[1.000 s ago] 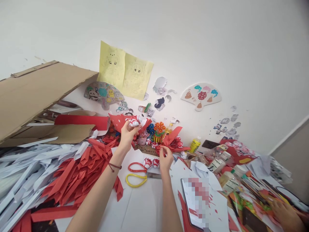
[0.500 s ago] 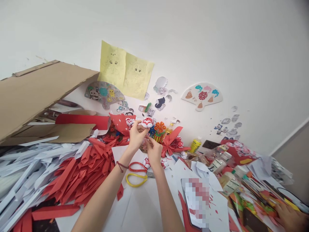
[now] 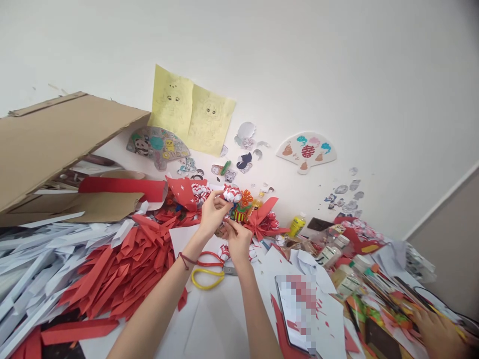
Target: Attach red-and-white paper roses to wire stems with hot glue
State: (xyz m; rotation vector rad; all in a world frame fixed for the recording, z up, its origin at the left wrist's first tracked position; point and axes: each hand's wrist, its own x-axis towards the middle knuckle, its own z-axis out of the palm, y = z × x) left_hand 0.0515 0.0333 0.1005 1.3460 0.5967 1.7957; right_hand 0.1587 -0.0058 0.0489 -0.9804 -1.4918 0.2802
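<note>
A small red-and-white folded paper flower point(image 3: 232, 194) is up in front of me, pinched at its left edge by my left hand point(image 3: 211, 215). Just below it my right hand point(image 3: 238, 240) has thumb and forefinger pressed together; whatever they hold is too small to make out. Under my wrists lie scissors with one red and one yellow handle loop point(image 3: 208, 279), on white paper. More red-and-white folded pieces point(image 3: 224, 252) show partly behind my right hand. Red folded paper strips point(image 3: 127, 269) are heaped to the left of my left forearm.
White paper strips point(image 3: 33, 264) pile up at far left under a cardboard box point(image 3: 71, 134). A phone point(image 3: 295, 314) lies at right, near bottles point(image 3: 346, 280) and pens. Another person's hand point(image 3: 437, 331) rests at lower right. A potted bead-like flower point(image 3: 240, 213) stands behind my hands.
The view has shifted slightly, so the surroundings sit a little further left. The paper flower is tilted a bit differently and shows more of its side; both hands keep nearly the same place.
</note>
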